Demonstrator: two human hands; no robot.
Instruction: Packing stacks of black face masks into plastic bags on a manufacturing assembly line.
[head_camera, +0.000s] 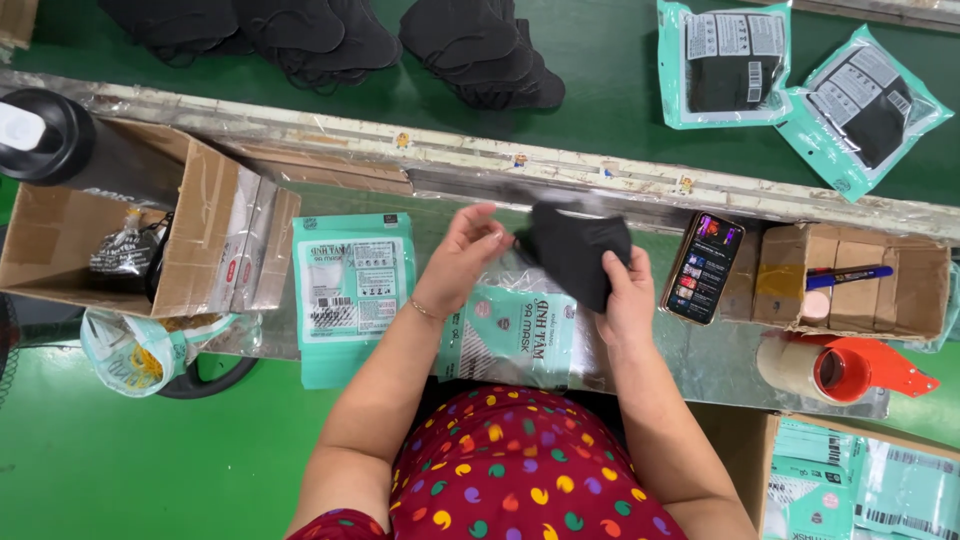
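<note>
Head view. The right hand (628, 300) holds a stack of black masks (578, 252); its grip is closed around the lower right edge of the stack, with the fingers hidden behind the fabric. The left hand (462, 255) is just to the left of the masks. Its fingers are bent and a little apart, and they touch the clear top of a teal and clear pouch (515, 325) that lies below both hands on the worktop (700, 355). I judge that this hand keeps the mouth of the pouch open while the masks stand above it, but the film is shiny and I cannot tell if the fingers really pinch it.

Left of the left hand lies a pile of flat teal pouches (352, 295), near enough to take one. Right of the right hand a phone (702, 267) leans with the screen lit, then a small carton (850, 280) with a pen, and below it a tape dispenser (850, 368). Far above the hands, on the green belt (600, 60), lie loose black masks (480, 50) and two filled pouches (790, 85).

The masks are blurred, so their number is not clear. The box at the lower right corner is cut off by the frame.
</note>
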